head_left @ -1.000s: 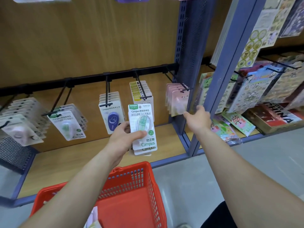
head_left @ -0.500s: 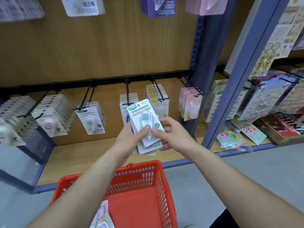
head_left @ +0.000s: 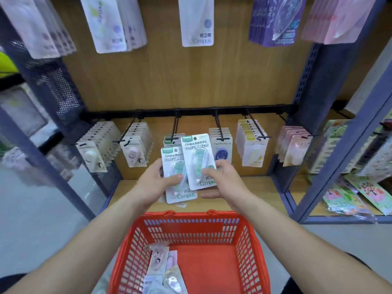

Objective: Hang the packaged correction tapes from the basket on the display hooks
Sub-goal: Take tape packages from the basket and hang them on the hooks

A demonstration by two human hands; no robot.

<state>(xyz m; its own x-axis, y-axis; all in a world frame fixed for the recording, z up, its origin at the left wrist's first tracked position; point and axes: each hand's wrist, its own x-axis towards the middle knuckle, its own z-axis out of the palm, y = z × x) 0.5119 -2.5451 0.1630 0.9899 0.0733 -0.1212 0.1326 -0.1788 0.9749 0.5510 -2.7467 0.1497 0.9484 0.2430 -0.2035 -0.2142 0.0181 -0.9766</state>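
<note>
Green pack [head_left: 198,162] pinched by right grip [head_left: 222,179]; second pack [head_left: 172,160], left grip [head_left: 154,183].

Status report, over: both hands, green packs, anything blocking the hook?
Left hand holds lower green correction tape pack. Right hand pinches upper green pack, not yet hung. Display hook behind, partly hidden.

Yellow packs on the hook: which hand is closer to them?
Right. The right hand sits just below and left of the yellow packs; the left hand is farther left, beyond the green packs.
</note>
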